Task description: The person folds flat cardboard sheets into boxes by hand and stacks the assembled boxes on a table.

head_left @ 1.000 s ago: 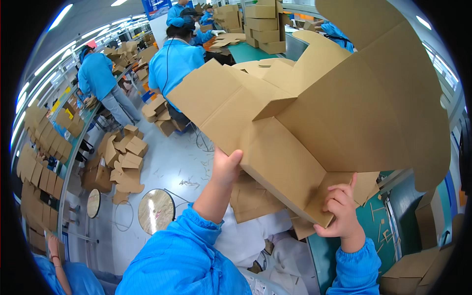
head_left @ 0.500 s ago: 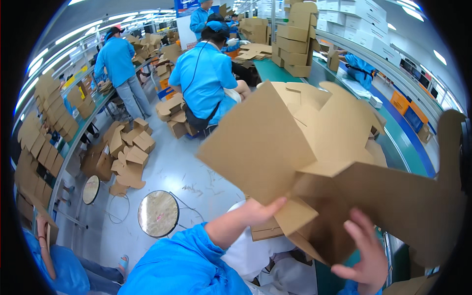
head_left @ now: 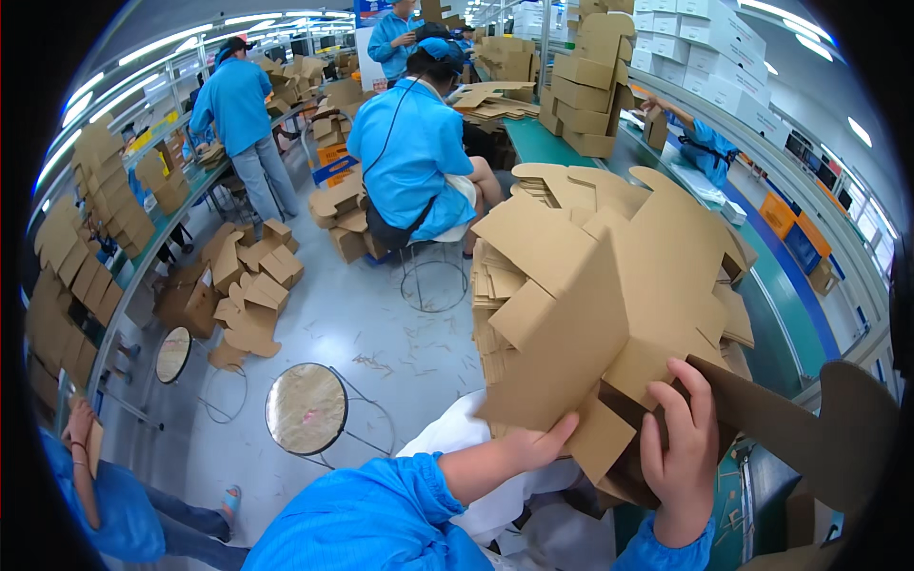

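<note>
A partly folded brown cardboard box [head_left: 569, 347] is between my hands, in front of me on the right. One large panel stands up on its left, and a long curved flap reaches out to the right. My left hand [head_left: 528, 447] pinches the box at its near left side, thumb along a small flap. Bent fingers of my right hand [head_left: 681, 443] press on the box's inner edge, over its dark opening. The underside of the box is hidden. Just beyond it lies a tall pile of flat cardboard blanks [head_left: 505, 271].
Round stools [head_left: 307, 409] stand on the floor at left. Loose folded boxes [head_left: 252, 314] lie behind them. A seated co-worker [head_left: 405, 157] in blue is ahead. Stacked boxes [head_left: 583, 90] stand on the green bench [head_left: 528, 141]. At lower left another person's hand [head_left: 80, 423] holds cardboard.
The box has come lower and nearer, its large panel swinging more upright. My right hand, spread apart from the box before, now rests its fingers on it. The pile behind shows more.
</note>
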The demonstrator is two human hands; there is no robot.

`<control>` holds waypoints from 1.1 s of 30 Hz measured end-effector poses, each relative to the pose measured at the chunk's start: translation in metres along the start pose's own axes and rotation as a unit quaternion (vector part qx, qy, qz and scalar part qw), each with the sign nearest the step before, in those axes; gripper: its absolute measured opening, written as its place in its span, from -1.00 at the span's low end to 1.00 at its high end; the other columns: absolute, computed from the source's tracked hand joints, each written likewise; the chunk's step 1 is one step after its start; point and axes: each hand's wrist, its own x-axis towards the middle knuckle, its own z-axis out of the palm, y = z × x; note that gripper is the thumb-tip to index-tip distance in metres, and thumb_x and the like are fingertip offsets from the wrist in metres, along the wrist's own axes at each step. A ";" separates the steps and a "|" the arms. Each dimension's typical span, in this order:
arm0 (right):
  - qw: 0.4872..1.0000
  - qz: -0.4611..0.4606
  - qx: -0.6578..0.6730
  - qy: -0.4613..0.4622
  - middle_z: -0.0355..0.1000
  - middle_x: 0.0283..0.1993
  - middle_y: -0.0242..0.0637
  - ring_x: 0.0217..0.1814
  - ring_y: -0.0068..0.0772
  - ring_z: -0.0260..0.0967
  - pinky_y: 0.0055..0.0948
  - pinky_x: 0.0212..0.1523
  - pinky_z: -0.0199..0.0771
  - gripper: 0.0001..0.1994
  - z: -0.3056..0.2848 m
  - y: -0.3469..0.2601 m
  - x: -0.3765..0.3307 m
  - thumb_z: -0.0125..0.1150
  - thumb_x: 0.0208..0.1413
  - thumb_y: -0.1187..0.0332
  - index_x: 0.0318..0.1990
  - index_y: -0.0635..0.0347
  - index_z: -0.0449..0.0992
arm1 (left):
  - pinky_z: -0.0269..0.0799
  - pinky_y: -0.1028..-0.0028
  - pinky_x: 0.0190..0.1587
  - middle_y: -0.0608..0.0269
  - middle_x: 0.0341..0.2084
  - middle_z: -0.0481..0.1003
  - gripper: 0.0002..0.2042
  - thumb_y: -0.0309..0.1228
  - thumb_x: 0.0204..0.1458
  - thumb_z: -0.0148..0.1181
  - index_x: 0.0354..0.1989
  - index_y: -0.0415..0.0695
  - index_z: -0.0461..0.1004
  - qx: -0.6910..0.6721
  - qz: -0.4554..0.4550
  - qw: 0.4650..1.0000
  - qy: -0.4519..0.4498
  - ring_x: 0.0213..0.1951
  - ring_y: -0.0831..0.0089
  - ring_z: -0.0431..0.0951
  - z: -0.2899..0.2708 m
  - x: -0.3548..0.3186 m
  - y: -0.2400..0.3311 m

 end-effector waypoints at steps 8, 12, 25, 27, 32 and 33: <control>0.994 -0.002 0.103 -0.021 0.23 0.12 -0.02 0.07 0.03 0.32 -0.17 -0.03 0.41 -0.29 -0.008 0.001 -0.003 0.48 -0.47 0.05 -0.10 0.29 0.42 | -0.15 0.06 0.28 -0.24 0.34 -0.34 -0.11 -0.16 -0.09 0.25 0.38 0.05 -0.18 0.081 0.321 0.932 -0.146 0.35 -0.20 -0.30 -0.008 0.019 0.001; 0.911 0.265 0.300 -0.095 0.20 0.19 -0.10 0.12 -0.12 0.29 -0.26 0.03 0.37 -0.36 0.002 0.020 -0.049 0.26 -0.08 0.03 0.08 0.27 0.28 | -0.20 -0.07 0.26 -0.25 0.33 -0.29 -0.31 -0.22 -0.01 0.16 0.33 0.18 0.03 0.096 0.324 0.908 -0.248 0.32 -0.32 -0.30 -0.006 0.023 0.016; 0.713 0.178 0.677 -0.047 -0.09 0.36 -0.17 0.39 -0.30 -0.14 -0.28 0.31 -0.09 0.03 0.018 0.009 -0.032 0.09 -0.03 -0.26 0.36 0.23 -0.28 | -0.06 -0.08 0.25 -0.25 0.25 -0.19 -0.41 -0.30 -0.36 0.46 -0.14 -0.06 0.23 0.017 0.214 0.939 -0.267 0.28 -0.43 -0.21 -0.020 0.054 0.046; 0.739 0.219 0.628 -0.108 -0.15 0.38 -0.17 0.40 -0.27 -0.15 -0.26 0.31 -0.08 0.19 0.004 -0.008 -0.036 0.28 -0.24 -0.28 0.37 0.20 -0.32 | -0.16 -0.15 0.23 -0.30 0.26 -0.24 -0.25 -0.19 -0.44 0.55 -0.07 0.02 0.15 0.127 0.282 0.874 -0.375 0.27 -0.44 -0.23 -0.027 0.070 0.065; 0.684 0.338 0.646 -0.029 -0.04 0.29 -0.15 0.31 -0.22 -0.01 -0.24 0.23 0.11 0.12 -0.021 -0.022 -0.042 0.36 -0.34 0.00 0.35 0.13 -0.26 | -0.13 -0.20 0.21 -0.31 0.27 -0.28 -0.16 -0.14 -0.57 0.56 -0.02 0.04 0.19 0.214 0.290 0.825 -0.435 0.27 -0.43 -0.24 -0.017 0.088 0.085; 0.685 0.336 0.646 -0.030 -0.04 0.29 -0.15 0.31 -0.22 -0.01 -0.24 0.23 0.11 0.12 -0.023 -0.025 -0.039 0.36 -0.34 0.00 0.35 0.13 -0.26 | -0.12 -0.22 0.20 -0.31 0.27 -0.28 -0.12 -0.10 -0.60 0.55 0.04 0.05 0.21 0.229 0.294 0.822 -0.430 0.27 -0.40 -0.23 -0.015 0.090 0.081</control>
